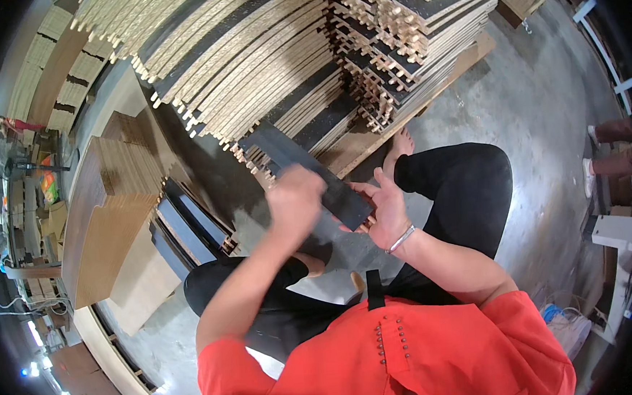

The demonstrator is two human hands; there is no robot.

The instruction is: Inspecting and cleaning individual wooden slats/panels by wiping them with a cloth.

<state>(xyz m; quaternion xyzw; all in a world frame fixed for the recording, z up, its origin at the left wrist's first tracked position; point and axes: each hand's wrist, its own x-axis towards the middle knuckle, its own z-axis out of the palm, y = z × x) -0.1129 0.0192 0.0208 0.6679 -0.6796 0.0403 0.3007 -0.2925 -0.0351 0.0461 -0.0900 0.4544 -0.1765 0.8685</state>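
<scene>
Right hand (389,211) clamped on dark board (337,195) near end, left hand (296,199) blurred over it, grip can't tell; likely fitting pegs (258,160), next move needs board steady.

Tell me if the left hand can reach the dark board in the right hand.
Probably yes: the left hand overlaps the dark board in view, nothing visible between; the right hand holds its near end.

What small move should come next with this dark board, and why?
Probably steady the near end of the dark board with the right hand: that hand is at this end, beside pale wooden pegs, while the left hand is blurred over the board's left edge, so its hold can't be judged.
</scene>
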